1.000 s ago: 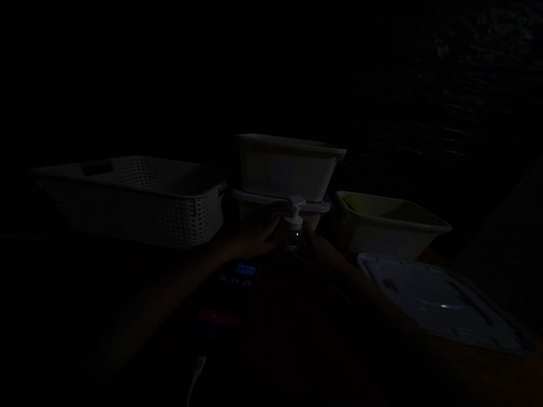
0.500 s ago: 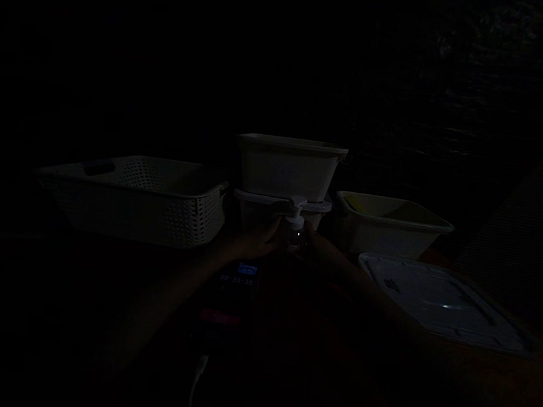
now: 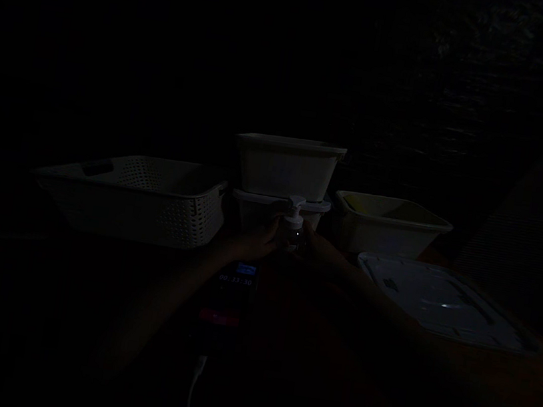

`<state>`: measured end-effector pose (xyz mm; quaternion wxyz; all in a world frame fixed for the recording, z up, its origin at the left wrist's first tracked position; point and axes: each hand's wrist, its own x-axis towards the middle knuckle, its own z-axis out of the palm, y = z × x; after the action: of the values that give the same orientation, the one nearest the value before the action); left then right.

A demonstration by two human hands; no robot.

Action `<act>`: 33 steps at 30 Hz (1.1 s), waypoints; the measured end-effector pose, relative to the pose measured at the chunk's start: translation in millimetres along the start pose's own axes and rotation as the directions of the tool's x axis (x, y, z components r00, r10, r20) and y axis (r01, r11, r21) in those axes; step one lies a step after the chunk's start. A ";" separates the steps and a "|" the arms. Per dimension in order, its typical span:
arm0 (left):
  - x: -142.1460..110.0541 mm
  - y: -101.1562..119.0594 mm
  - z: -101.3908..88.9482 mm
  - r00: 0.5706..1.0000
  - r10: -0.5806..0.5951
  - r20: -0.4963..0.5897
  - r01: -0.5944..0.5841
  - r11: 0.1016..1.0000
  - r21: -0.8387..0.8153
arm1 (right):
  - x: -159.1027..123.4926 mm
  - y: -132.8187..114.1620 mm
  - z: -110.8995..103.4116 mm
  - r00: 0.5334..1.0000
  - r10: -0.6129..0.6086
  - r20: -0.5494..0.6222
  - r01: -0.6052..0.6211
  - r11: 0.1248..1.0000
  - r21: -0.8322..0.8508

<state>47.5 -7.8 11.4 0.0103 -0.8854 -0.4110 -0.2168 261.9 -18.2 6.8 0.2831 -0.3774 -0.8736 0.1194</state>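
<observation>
occupying the left of the frame, a perforated basket point(image 3: 123, 213) is the largest unit. at centre, an upper tub point(image 3: 283, 173) stands on a lower tub point(image 3: 255, 211). right of centre, a third tub point(image 3: 382, 238) is uncovered; a flat lid point(image 3: 444, 303) lies below it in the frame. lower centre: a lit phone point(image 3: 228, 298). smallest: the pump bottle point(image 3: 291, 238), upright at frame centre. the left hand point(image 3: 262, 239) and right hand point(image 3: 319, 245) are partly closed around its opposite sides, gripping it. status, as judged: grasp complete, pump head point(image 3: 296, 205) fitted; release remains. darkness hides further progress.
</observation>
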 end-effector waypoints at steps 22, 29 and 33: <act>1.6 -0.1 1.5 1.000 0.002 0.000 -0.002 1.000 0.007 | -0.4 -2.2 -0.4 1.000 0.013 0.004 -0.013 1.000 -0.004; -0.3 1.9 -0.9 0.999 -0.022 0.031 0.021 1.000 0.004 | 0.9 0.5 1.7 1.000 0.021 0.003 -0.021 1.000 0.003; 0.3 0.6 -0.3 1.000 -0.017 0.019 0.017 1.000 0.007 | 1.5 1.5 1.4 1.000 0.016 0.004 -0.016 1.000 0.006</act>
<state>48.0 -8.1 11.9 0.0076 -0.8838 -0.4194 -0.2072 261.1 -16.1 5.7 0.2818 -0.3831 -0.8708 0.1250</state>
